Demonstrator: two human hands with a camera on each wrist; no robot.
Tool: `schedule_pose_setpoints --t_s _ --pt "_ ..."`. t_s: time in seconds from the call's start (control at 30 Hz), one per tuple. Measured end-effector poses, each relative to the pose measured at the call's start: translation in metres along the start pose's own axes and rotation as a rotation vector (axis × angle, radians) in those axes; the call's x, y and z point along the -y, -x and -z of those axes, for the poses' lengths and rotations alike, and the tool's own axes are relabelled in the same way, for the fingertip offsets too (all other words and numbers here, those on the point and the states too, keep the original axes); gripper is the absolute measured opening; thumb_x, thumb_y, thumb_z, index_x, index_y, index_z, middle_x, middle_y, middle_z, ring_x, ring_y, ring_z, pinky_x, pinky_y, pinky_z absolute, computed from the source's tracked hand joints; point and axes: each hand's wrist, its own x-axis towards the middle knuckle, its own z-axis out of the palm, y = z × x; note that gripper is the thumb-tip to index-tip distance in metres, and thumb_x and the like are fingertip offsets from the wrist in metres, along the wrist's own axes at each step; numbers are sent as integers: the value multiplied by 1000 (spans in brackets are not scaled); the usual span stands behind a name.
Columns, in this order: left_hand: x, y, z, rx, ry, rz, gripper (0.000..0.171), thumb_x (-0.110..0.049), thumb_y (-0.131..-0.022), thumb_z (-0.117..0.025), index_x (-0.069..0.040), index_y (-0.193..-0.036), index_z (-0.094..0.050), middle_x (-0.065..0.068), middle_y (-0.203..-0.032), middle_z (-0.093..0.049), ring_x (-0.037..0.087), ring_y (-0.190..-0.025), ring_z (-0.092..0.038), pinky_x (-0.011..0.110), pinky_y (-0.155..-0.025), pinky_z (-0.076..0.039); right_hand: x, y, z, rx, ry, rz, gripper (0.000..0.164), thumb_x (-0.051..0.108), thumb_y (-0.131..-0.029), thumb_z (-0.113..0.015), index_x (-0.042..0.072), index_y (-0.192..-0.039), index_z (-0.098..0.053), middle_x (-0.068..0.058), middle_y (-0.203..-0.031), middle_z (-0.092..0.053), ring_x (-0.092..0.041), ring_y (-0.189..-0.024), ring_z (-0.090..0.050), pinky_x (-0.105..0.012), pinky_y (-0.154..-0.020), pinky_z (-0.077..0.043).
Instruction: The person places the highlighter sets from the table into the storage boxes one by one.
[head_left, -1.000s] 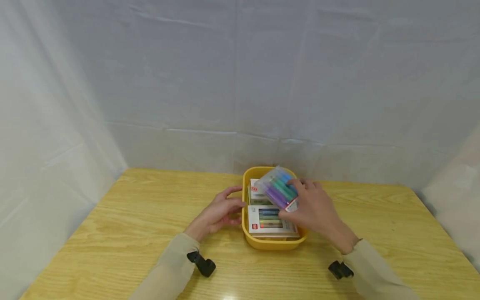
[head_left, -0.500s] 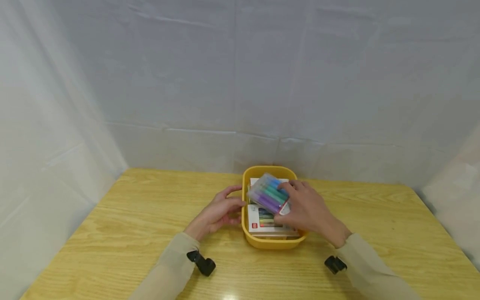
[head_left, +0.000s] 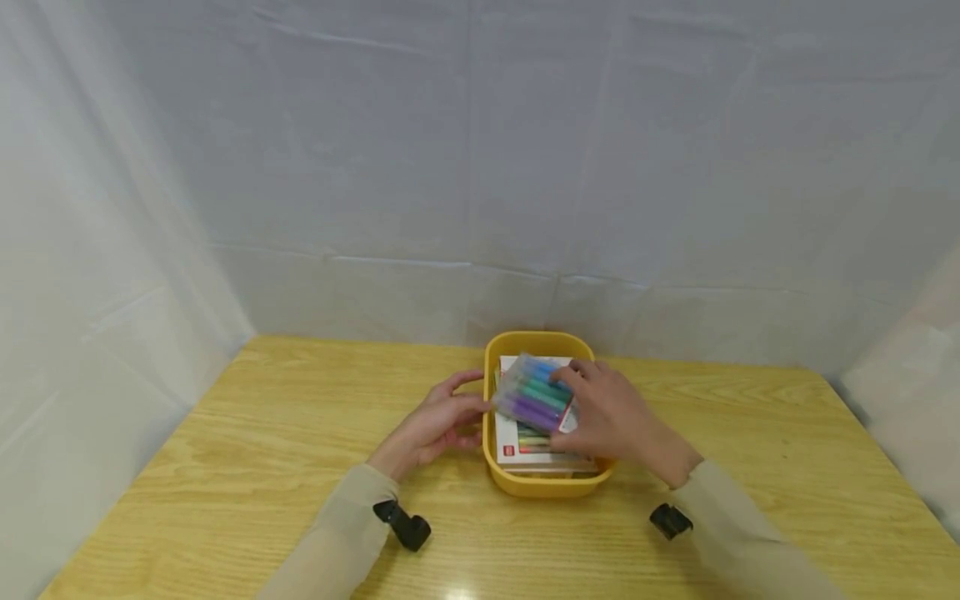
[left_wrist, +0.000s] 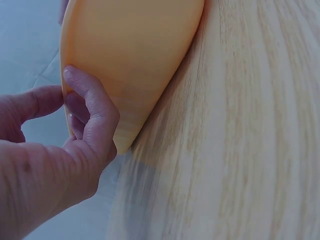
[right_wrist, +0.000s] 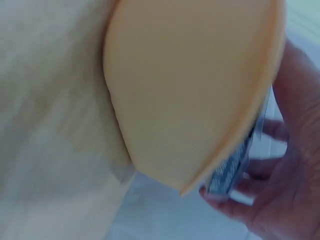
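Note:
A yellow plastic basket (head_left: 547,488) stands at the back middle of the table. My left hand (head_left: 435,422) is at its left rim; in the left wrist view the thumb and fingers (left_wrist: 97,107) pinch the rim from both sides. Over the basket, my right hand (head_left: 617,421) grips a clear pack of markers (head_left: 534,396), purple, green and blue, by its right end. The pack lies slanted just above the boxes inside. A white box with a window (head_left: 507,450) showing coloured pens sits in the front of the basket, partly hidden by the pack.
Another white box (head_left: 507,362) shows behind the pack, mostly covered. The wooden table (head_left: 300,417) reaches to a pale hanging sheet (head_left: 480,167) close behind the basket. Black wrist cameras (head_left: 405,527) sit at both cuffs.
My right hand has brought the marker pack left and lower over the basket, and the pack has turned flatter. The left hand stays at the rim.

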Motion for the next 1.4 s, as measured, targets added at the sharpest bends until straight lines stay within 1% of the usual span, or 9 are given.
schedule_pose_setpoints --t_s 0.1,0.17,0.33,0.47,0.63,0.83,1.03,1.13,1.4 --pt "-1 0 0 -6 4 1 63 -9 -98 -61 -16 -155 -35 11 -121 -70 18 -98 -65 29 -66 -55 -6 -4 6 58 -40 40 68 47 -71 -84 18 -128 -61 -11 -128 -60 -27 -106 -59 -52 -94 -53" --pt "-1 -1 -1 -10 5 2 62 -8 -98 -60 -16 -154 -36 11 -119 -70 18 -97 -64 29 -66 -55 -10 -8 9 97 -69 65 68 46 -70 -85 19 -128 -62 -11 -132 -60 -28 -111 -58 -53 -98 -52" --pt "1 -3 0 1 -4 -2 62 -9 -98 -60 -16 -154 -36 13 -123 -69 19 -99 -64 30 -68 -55 -20 -18 12 182 -112 137 67 42 -70 -85 20 -129 -62 -12 -142 -56 -32 -125 -55 -55 -108 -47" --pt "4 -3 0 13 -8 -3 62 -10 -98 -60 -16 -154 -35 12 -123 -68 19 -100 -63 30 -69 -53 -24 -22 11 238 -152 178 67 41 -70 -86 22 -129 -61 -10 -144 -55 -30 -127 -54 -54 -110 -46" --pt "3 -2 0 13 -5 -9 62 -10 -97 -61 -15 -154 -35 11 -120 -69 19 -99 -63 29 -69 -53 -23 -21 10 296 -196 190 67 38 -70 -85 22 -130 -60 -8 -144 -54 -27 -127 -53 -54 -109 -46" --pt "2 -1 -1 16 -6 -6 62 -10 -98 -60 -16 -154 -36 14 -125 -68 19 -99 -63 30 -70 -53 -22 -16 7 318 -215 189 67 34 -70 -84 23 -130 -59 -5 -143 -53 -25 -125 -53 -52 -107 -47" --pt "2 0 -1 13 5 -7 64 -8 -97 -60 -16 -155 -35 8 -115 -69 18 -96 -62 29 -68 -52 -19 -11 9 333 -225 199 66 35 -70 -84 25 -129 -58 -2 -140 -53 -21 -118 -53 -49 -105 -49" --pt "1 0 0 11 2 -5 64 -8 -97 -60 -16 -155 -35 8 -114 -69 18 -96 -62 29 -69 -52 -17 -8 11 344 -232 198 65 34 -70 -84 26 -128 -57 0 -139 -53 -19 -117 -53 -47 -104 -49" --pt "2 -1 0 -15 8 -3 62 -8 -97 -61 -16 -153 -38 13 -120 -69 20 -98 -64 31 -69 -55 -13 0 12 347 -227 205 64 29 -71 -82 25 -130 -58 -3 -143 -51 -23 -120 -53 -50 -103 -49"
